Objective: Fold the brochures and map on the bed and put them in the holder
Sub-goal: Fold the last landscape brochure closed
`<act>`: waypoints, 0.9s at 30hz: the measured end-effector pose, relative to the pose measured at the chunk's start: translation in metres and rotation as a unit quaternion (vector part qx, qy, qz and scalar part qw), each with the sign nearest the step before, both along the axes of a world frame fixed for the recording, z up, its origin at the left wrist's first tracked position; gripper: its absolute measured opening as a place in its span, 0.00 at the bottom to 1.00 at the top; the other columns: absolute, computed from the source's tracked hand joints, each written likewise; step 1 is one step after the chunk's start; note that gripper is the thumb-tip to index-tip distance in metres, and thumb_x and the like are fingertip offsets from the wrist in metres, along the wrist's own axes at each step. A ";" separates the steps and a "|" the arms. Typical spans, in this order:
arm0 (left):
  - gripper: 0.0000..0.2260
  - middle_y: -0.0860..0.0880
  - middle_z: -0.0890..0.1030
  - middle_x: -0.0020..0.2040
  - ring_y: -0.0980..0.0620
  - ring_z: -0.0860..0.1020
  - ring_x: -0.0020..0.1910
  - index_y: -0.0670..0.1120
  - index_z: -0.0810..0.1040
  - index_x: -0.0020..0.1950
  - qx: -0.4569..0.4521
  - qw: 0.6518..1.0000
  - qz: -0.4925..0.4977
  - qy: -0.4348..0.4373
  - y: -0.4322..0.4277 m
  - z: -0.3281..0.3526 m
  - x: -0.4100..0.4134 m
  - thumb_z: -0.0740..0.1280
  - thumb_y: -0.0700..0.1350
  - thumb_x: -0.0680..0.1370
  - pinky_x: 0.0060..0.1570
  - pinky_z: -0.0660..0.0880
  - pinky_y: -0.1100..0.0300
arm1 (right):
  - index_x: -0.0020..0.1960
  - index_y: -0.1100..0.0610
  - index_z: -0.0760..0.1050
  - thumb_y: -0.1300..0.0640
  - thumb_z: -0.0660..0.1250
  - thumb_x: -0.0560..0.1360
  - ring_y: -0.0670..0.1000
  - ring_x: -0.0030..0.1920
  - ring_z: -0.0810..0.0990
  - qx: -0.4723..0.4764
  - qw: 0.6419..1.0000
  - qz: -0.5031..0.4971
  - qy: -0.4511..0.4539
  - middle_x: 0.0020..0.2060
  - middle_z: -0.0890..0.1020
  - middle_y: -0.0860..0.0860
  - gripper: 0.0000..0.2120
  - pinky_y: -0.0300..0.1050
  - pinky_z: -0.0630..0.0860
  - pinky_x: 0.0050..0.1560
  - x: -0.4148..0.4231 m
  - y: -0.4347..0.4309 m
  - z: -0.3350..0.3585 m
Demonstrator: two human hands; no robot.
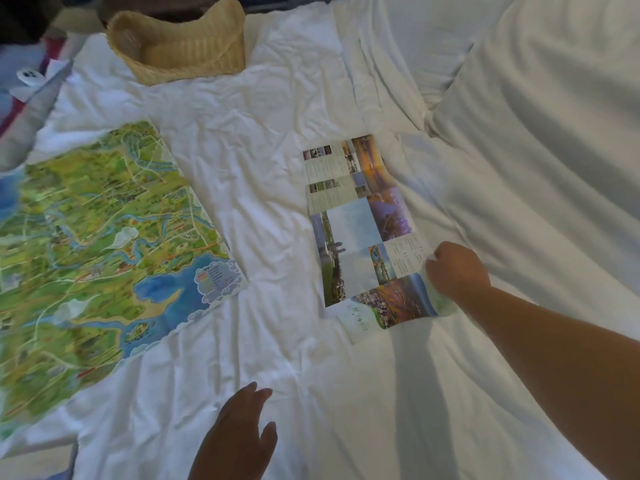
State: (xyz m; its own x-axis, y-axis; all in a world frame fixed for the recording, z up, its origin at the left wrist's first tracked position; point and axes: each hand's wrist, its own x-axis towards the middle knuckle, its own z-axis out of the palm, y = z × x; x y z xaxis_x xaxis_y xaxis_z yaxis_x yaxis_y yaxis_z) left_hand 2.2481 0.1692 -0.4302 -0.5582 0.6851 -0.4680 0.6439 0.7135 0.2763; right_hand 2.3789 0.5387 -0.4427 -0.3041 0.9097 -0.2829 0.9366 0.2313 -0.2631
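A large green and blue map (90, 251) lies unfolded on the left of the white bed. Unfolded brochures (360, 223) with photo panels lie overlapped in the middle right, running from far to near. My right hand (457, 271) sits at their near right edge, fingers curled and pinching the paper there. My left hand (239, 434) hovers low at the near middle with fingers straight, holding nothing. A woven wicker holder (180, 46) stands at the far left of the bed, and I see nothing inside it.
The wrinkled white duvet (263, 168) covers the bed, and a big white pillow (554, 116) rises at the right. Beyond the bed's left edge lie a grey strip and a small white object (31, 77).
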 end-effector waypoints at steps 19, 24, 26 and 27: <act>0.23 0.58 0.55 0.78 0.60 0.55 0.76 0.57 0.57 0.76 0.040 0.998 -0.047 -0.033 -0.079 0.056 -0.008 0.57 0.53 0.82 0.70 0.58 0.65 | 0.51 0.51 0.72 0.54 0.63 0.77 0.49 0.49 0.70 -0.033 0.959 0.214 -0.182 0.49 0.74 0.48 0.03 0.39 0.68 0.49 0.077 -0.127 0.123; 0.23 0.58 0.55 0.78 0.60 0.53 0.77 0.57 0.57 0.77 0.039 0.998 -0.042 -0.033 -0.108 0.061 -0.011 0.56 0.54 0.82 0.71 0.57 0.64 | 0.53 0.52 0.73 0.56 0.62 0.78 0.49 0.48 0.73 -0.035 0.929 0.286 -0.231 0.48 0.75 0.49 0.05 0.38 0.69 0.46 0.062 -0.167 0.142; 0.23 0.57 0.55 0.78 0.59 0.53 0.77 0.56 0.57 0.77 0.035 0.998 -0.042 -0.034 -0.115 0.062 -0.012 0.56 0.54 0.82 0.71 0.56 0.64 | 0.51 0.51 0.72 0.57 0.62 0.78 0.49 0.48 0.74 -0.032 0.924 0.304 -0.227 0.47 0.75 0.48 0.02 0.38 0.69 0.46 0.059 -0.176 0.147; 0.23 0.56 0.55 0.78 0.58 0.53 0.77 0.56 0.57 0.77 0.032 0.998 -0.042 -0.037 -0.118 0.062 -0.011 0.56 0.54 0.82 0.71 0.55 0.64 | 0.49 0.51 0.71 0.57 0.63 0.78 0.49 0.48 0.74 -0.030 0.924 0.306 -0.227 0.46 0.75 0.48 0.02 0.38 0.70 0.46 0.059 -0.179 0.149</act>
State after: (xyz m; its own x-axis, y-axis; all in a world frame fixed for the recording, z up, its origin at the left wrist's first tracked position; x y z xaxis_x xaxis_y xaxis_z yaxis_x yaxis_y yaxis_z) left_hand 2.2368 0.0513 -0.3683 -0.4637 0.7573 -0.4599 0.6763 0.6379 0.3685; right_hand 2.4376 0.3595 -0.2933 -0.5944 0.5844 -0.5525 0.6518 0.7524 0.0947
